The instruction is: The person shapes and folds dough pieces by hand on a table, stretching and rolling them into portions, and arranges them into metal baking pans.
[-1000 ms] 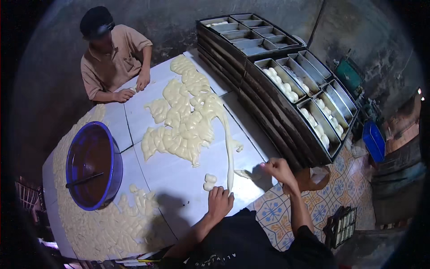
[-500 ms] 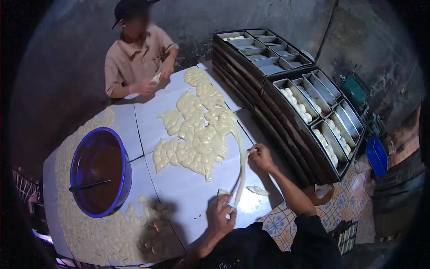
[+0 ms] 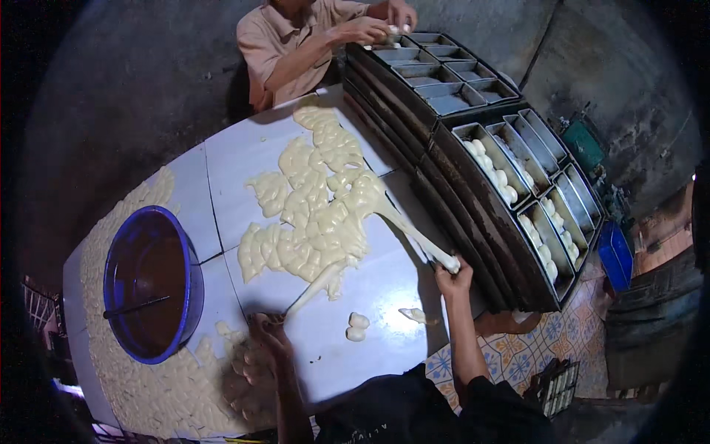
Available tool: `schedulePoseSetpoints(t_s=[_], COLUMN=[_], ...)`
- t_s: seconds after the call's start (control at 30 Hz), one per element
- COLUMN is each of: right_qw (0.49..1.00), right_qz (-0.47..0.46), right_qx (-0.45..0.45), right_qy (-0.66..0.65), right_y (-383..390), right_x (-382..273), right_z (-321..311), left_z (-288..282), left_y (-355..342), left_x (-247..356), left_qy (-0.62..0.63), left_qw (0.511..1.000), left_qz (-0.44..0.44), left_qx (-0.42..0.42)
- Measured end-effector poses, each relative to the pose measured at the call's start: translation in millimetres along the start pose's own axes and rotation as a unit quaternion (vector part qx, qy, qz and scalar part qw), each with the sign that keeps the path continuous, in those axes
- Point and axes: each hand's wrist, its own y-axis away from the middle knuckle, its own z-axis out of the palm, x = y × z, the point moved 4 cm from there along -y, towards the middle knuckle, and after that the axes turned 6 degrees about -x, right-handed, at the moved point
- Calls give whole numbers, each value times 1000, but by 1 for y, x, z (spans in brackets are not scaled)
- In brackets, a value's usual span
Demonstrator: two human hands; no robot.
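A wide, lumpy mass of pale dough (image 3: 310, 229) covers the middle of the white table. From its right side a long strip of dough (image 3: 414, 234) stretches into my right hand (image 3: 454, 278), whose fingers are closed around the end. My left hand (image 3: 272, 339), in shadow, grips the tip of a shorter dough strip (image 3: 316, 287) drawn out from the near edge. Between my hands, two small dough pieces (image 3: 356, 326) sit side by side. A flat dough scrap (image 3: 413, 315) lies close to my right forearm.
A blue basin (image 3: 194, 296) of brown liquid, a dark stick across it, stands left. More dough (image 3: 159, 399) spreads along the left edge. Stacked metal tins (image 3: 451, 100) line the right, several holding dough balls (image 3: 488, 170). Across the table a person (image 3: 285, 52) reaches into a tin.
My hands have moved apart, each now pulling a dough strip. Two small dough pieces now show fully on the table. The co-worker has moved right, from the table edge to the tins.
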Motion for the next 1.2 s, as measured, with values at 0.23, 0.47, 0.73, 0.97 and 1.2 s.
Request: schedulePoseSetpoints(t_s=[0.23,0.47,0.73,0.97,1.2], right_qw=[986,893,894,885,763], right_qz=[34,-22,76,111,85], right_qx=[-119,-384,-360,-325,-297], right_qy=[114,234,257,314,568], right_y=[95,178,208,224,229], right_x=[-19,-21,18,21,6], right_z=[14,44,-5,-37,-53], left_z=[-18,19,100,174,134], left_y=[48,48,114,159,168], left_x=[-14,42,140,120,127], left_qy=[-4,-6,10,280,-135], left_qw=[968,989,762,591,706], left_qz=[-221,89,-356,-610,-357], left_qx=[-115,118,-541,-447,-596])
